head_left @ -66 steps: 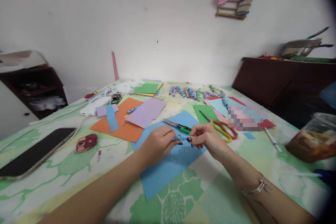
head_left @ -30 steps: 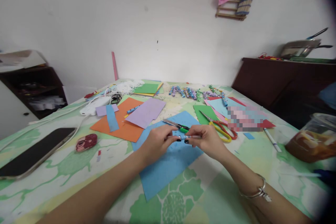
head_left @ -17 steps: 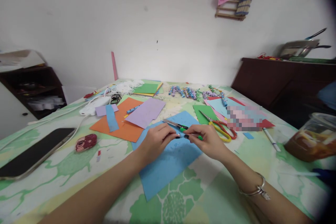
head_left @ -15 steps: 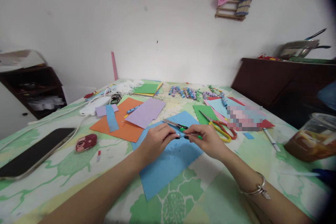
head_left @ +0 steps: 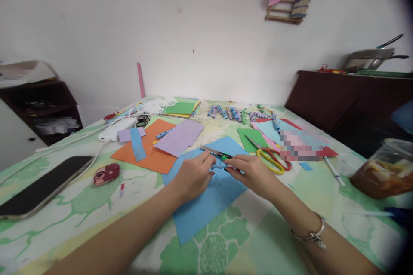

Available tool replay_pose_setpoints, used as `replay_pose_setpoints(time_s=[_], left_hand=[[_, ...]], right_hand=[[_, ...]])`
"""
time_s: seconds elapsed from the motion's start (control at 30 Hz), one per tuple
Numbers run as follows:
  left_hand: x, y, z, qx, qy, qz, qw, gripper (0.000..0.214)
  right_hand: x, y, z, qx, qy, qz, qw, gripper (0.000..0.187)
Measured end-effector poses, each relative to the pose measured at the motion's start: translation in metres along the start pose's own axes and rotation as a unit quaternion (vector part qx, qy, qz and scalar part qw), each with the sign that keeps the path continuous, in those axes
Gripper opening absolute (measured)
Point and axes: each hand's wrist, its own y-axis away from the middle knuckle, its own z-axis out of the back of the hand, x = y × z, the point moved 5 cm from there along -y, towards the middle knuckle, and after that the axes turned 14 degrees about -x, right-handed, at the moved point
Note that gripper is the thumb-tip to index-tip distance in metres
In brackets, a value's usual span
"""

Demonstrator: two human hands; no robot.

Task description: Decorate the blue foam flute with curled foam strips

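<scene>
Both my hands meet over a blue paper sheet [head_left: 206, 200] in the middle of the table. My left hand [head_left: 192, 176] and my right hand [head_left: 251, 174] pinch the two ends of a small blue rolled paper strip [head_left: 219, 166] low against the sheet. What the strip is wound on is hidden under my right fingers. Small green-handled scissors [head_left: 219, 154] lie just behind my fingers.
Orange [head_left: 151, 154], purple [head_left: 179, 137] and green [head_left: 251, 139] paper sheets lie beyond. Yellow-and-red scissors [head_left: 271, 159] are to the right, several paper curls [head_left: 238, 114] at the back. A phone [head_left: 41, 187] lies left, a white pen [head_left: 334, 171] and a plastic container [head_left: 383, 174] right.
My hands have lowered the rolled strip from mid-air down onto the blue sheet, and my fingers have flattened over it. The green tip seen by my right fingers no longer shows.
</scene>
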Motion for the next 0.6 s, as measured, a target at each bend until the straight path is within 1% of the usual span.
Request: replay_pose_setpoints(time_s=[0.1, 0.17, 0.27, 0.33, 0.4, 0.47, 0.53, 0.6], left_hand=[[0.000, 0.000, -0.002, 0.019, -0.018, -0.004, 1.000, 0.008], [0.000, 0.000, -0.002, 0.016, -0.002, -0.013, 1.000, 0.004], [-0.002, 0.000, 0.001, -0.003, 0.053, -0.025, 0.998, 0.011], [-0.003, -0.001, 0.003, -0.017, 0.095, -0.026, 0.995, 0.016], [-0.004, -0.002, 0.007, -0.034, 0.137, -0.020, 0.990, 0.015], [-0.003, -0.004, 0.009, -0.047, 0.175, 0.008, 0.983, 0.017], [0.000, -0.004, 0.008, -0.049, 0.208, 0.056, 0.975, 0.024], [0.004, -0.004, 0.007, -0.047, 0.233, 0.099, 0.966, 0.021]], right_hand=[[0.003, 0.001, 0.000, -0.004, 0.007, 0.016, 1.000, 0.024], [0.003, 0.002, -0.002, 0.006, 0.014, 0.019, 1.000, 0.026], [0.001, 0.002, -0.003, 0.019, 0.012, 0.010, 1.000, 0.027], [-0.001, 0.002, -0.003, 0.014, 0.005, 0.002, 1.000, 0.027], [-0.002, 0.001, -0.002, 0.008, -0.002, -0.002, 1.000, 0.026], [-0.002, 0.000, -0.001, 0.003, -0.009, -0.005, 1.000, 0.025], [-0.001, -0.001, 0.000, 0.003, -0.016, -0.012, 1.000, 0.024], [0.000, -0.001, 0.000, 0.008, -0.022, -0.022, 0.999, 0.025]])
